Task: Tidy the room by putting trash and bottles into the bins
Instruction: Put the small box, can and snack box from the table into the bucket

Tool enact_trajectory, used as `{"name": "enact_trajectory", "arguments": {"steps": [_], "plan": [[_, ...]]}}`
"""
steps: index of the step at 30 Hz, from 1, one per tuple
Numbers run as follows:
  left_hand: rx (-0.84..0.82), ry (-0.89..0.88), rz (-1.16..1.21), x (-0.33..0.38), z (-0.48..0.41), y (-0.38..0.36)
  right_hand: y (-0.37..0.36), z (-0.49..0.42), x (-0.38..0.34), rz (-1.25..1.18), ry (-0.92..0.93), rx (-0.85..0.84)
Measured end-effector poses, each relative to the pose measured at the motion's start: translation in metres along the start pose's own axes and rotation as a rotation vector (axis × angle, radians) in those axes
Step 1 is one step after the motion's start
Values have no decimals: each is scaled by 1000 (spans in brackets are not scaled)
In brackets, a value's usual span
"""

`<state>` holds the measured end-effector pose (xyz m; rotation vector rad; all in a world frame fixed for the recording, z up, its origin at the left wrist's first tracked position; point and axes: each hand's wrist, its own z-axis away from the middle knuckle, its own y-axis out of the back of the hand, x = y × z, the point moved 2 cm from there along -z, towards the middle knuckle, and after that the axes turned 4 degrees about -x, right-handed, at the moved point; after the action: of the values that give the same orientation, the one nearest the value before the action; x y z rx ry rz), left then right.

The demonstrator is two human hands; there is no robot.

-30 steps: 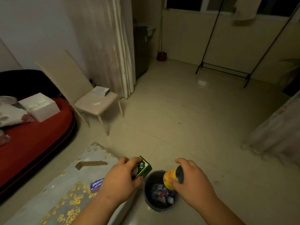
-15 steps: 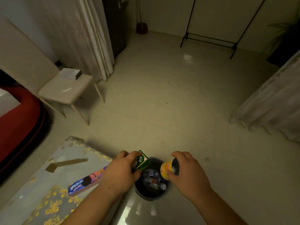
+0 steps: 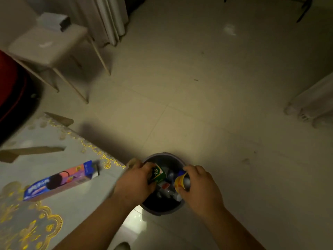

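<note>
A dark round bin (image 3: pixel 163 210) stands on the tiled floor right below me, with bottles and wrappers inside. My left hand (image 3: pixel 134 181) grips a small green carton (image 3: pixel 158 173) over the bin's left side. My right hand (image 3: pixel 201 188) holds a yellow can (image 3: pixel 181 182) tilted over the bin's right side, its open end facing the bin's middle.
A low table with a grey and gold cloth (image 3: pixel 54 204) sits to the left, carrying a long blue and pink box (image 3: pixel 59 180) and cardboard strips (image 3: pixel 27 152). A beige chair (image 3: pixel 48 47) stands at the upper left, curtains (image 3: pixel 108 18) behind it, red bedding (image 3: pixel 7 82) far left.
My head has tipped down and the view has closed in on the bin. Both hands have sunk lower over the bin's opening, still holding the carton and the can.
</note>
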<state>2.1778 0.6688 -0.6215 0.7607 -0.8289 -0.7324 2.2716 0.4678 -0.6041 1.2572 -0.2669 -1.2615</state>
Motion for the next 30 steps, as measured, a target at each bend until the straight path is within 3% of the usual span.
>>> {"name": "enact_trajectory", "arguments": {"steps": [8,15,22,30], "plan": [[-41,61,-24,-39,-49,-86,-94,-47,49,15,-19,-26],[-50,75,-44,-47,-40,-90,-107,-39,55,17,-27,-40],[-23,87,-105,-25,1,-33,-53,-14,22,-2,-23,-39],[78,40,-144,42,81,105,81,47,-53,21,57,-58]]}}
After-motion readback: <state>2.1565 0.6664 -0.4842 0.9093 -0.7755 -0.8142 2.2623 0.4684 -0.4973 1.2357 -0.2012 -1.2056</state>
